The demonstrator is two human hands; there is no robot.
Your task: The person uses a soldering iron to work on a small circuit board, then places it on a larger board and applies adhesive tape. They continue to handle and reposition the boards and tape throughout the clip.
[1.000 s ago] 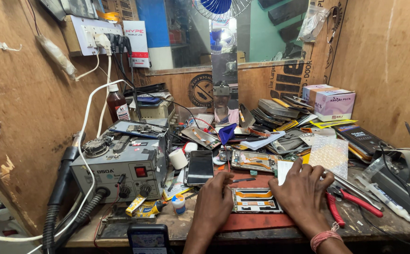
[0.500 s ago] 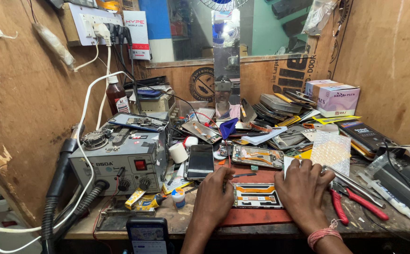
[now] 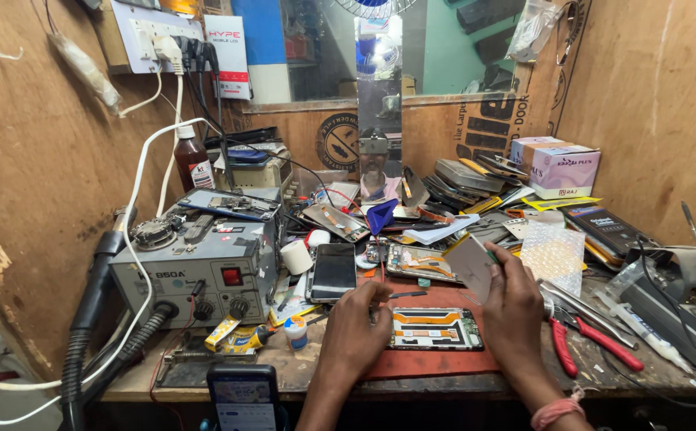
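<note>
At the far left of my bench a thick black hose (image 3: 84,319) hangs down beside the grey soldering station (image 3: 196,267), with a brown bottle (image 3: 194,164) standing behind it against the wooden wall. Near the front edge a phone with a lit screen (image 3: 243,397) stands upright, and a dark phone (image 3: 333,271) lies flat just right of the station beside a roll of white tape (image 3: 296,257). My left hand (image 3: 356,331) rests on the red mat (image 3: 436,351), fingers curled closed around a thin metal tool (image 3: 406,294) whose tip points right. The opened phone (image 3: 434,328) lies on the mat between my hands, its orange ribbon strips facing up. My right hand (image 3: 515,307) is lifted just right of it, fingers pinching a small pale card (image 3: 471,265) held tilted above the mat. Further right lie red-handled pliers (image 3: 595,343), and a pink and white box (image 3: 557,166) sits far back by the right wall.
</note>
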